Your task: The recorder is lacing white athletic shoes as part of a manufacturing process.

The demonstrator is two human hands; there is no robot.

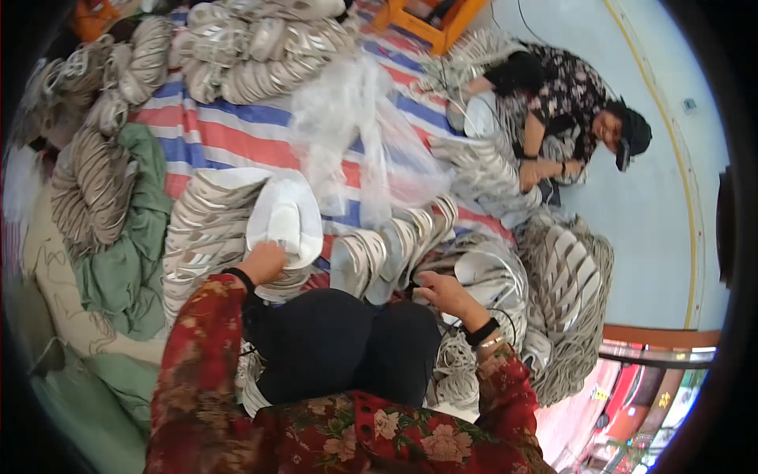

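My left hand (pixel 267 262) is closed on the near edge of a white shoe upper (pixel 300 192), which lies spread out in front of my left knee. Beside it on the left stands a long stack of nested white and beige uppers (pixel 207 225). My right hand (pixel 447 292) hangs over the right side of my lap, its thumb and fingers a little apart with nothing visible between them. Closest to that hand are short rows of nested grey-white uppers (pixel 395 245) and a bundle of uppers with cords (pixel 489 272). Its fingertips are partly hidden.
Striped sheeting (pixel 237 138) covers the floor, with crumpled clear plastic (pixel 355 134) on it. Tied bundles of uppers (pixel 276 67) lie at the back; a green cloth (pixel 134 261) is on the left. A co-worker (pixel 564 103) sits at the far right among uppers, below an orange stool (pixel 430 28).
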